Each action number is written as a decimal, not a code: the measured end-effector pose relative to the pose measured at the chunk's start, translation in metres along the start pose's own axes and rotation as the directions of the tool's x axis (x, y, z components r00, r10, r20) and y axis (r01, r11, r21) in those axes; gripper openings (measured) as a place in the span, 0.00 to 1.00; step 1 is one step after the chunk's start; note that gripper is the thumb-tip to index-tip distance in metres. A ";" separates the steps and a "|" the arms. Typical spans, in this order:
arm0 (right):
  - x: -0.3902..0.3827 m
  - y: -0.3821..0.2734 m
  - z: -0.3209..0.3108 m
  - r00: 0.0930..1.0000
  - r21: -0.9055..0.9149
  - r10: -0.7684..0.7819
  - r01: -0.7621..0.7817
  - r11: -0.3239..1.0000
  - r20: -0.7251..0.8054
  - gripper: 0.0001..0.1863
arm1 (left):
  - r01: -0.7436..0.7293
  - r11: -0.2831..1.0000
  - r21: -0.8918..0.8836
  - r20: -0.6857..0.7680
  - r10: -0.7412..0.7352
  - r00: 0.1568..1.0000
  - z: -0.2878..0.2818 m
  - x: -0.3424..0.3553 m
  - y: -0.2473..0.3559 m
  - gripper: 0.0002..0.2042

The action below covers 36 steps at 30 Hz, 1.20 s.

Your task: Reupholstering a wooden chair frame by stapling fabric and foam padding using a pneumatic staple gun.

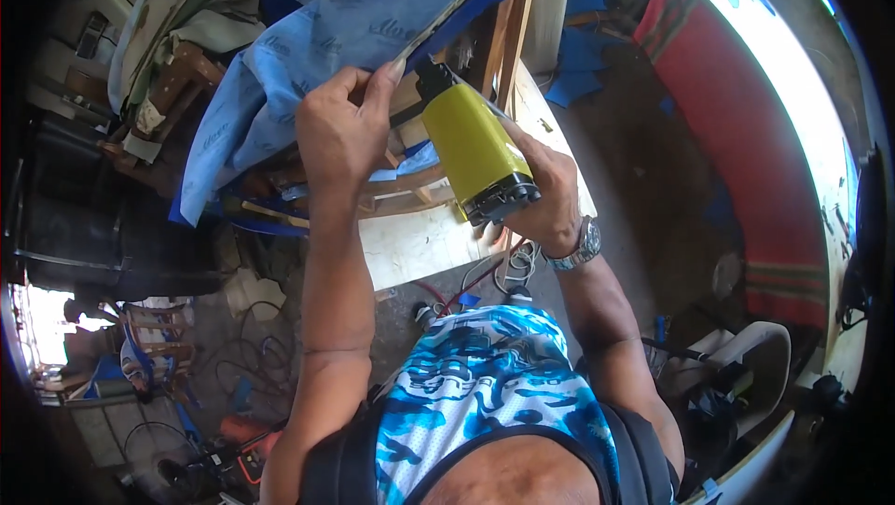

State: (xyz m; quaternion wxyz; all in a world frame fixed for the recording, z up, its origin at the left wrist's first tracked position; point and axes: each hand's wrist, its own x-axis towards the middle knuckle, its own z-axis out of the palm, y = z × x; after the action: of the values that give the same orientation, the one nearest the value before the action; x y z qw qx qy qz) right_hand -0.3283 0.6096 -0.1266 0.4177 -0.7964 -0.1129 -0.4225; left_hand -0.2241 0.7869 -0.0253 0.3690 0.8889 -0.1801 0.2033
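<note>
My left hand (345,123) is closed, its thumb and fingertips pinching the edge of a light blue printed fabric sheet (308,43). The sheet drapes over a wooden furniture frame (502,39), with a darker blue layer along the frame's edge. In my right hand (548,190) is a yellow-green and black power tool that looks like a staple gun (474,146). Its black nose is close to the fabric edge, just right of my left fingertips; whether it touches cannot be made out. My right fingers are mostly hidden behind the tool's body.
Under the frame is a pale work board (410,249). Hoses and cables (256,346) lie on the floor near my feet. Fabric and foam scraps (200,20) are heaped at the far left, beside a black barrel-like object (103,216). A long red striped cloth (709,132) hangs along the right side.
</note>
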 end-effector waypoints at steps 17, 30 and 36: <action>0.005 -0.003 0.009 0.999 0.019 0.008 -0.009 1.000 0.044 0.37 | -0.080 0.995 -0.066 0.015 0.081 0.997 -0.005 -0.011 -0.002 0.14; 0.010 -0.013 0.011 0.996 -0.154 0.004 0.010 0.988 0.091 0.40 | -0.058 0.993 -0.107 0.003 0.059 0.998 -0.003 -0.008 -0.005 0.13; 0.010 -0.009 0.014 0.999 -0.148 0.033 -0.028 0.989 0.032 0.40 | -0.150 0.984 -0.099 -0.031 0.148 0.989 0.006 -0.007 -0.010 0.15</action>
State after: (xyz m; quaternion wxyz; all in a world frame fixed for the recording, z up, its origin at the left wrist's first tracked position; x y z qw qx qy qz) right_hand -0.3188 0.6242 -0.1173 0.3622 -0.8339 -0.0762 -0.4095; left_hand -0.2238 0.7906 -0.0386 0.3995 0.8506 -0.2518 0.2311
